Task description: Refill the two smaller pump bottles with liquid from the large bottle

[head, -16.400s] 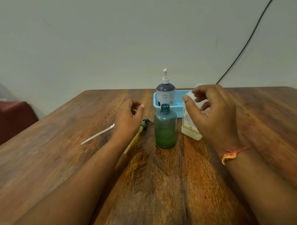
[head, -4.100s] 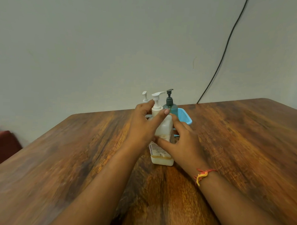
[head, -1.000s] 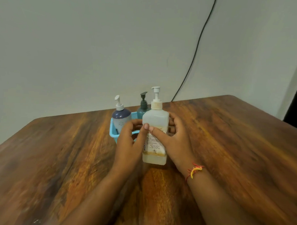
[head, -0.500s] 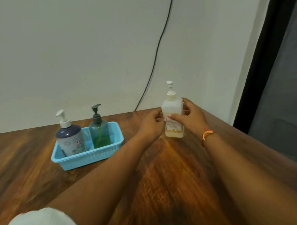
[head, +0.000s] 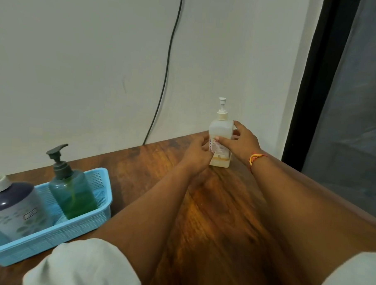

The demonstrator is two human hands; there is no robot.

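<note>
The large white pump bottle, nearly empty with a thin yellowish layer at its base, stands upright at the table's far right corner by the wall. My left hand touches its lower left side and my right hand wraps its right side and front. In a blue basket at the left stand the green pump bottle with a dark pump and the dark-blue-topped pump bottle with a white pump, both capped.
The wooden table ends close behind and to the right of the white bottle. A black cable hangs down the wall. A dark door frame stands at the right.
Both hands have carried the white bottle farther from the basket and set it down by the far right corner. The view has swung right and the basket now sits at the lower left.
</note>
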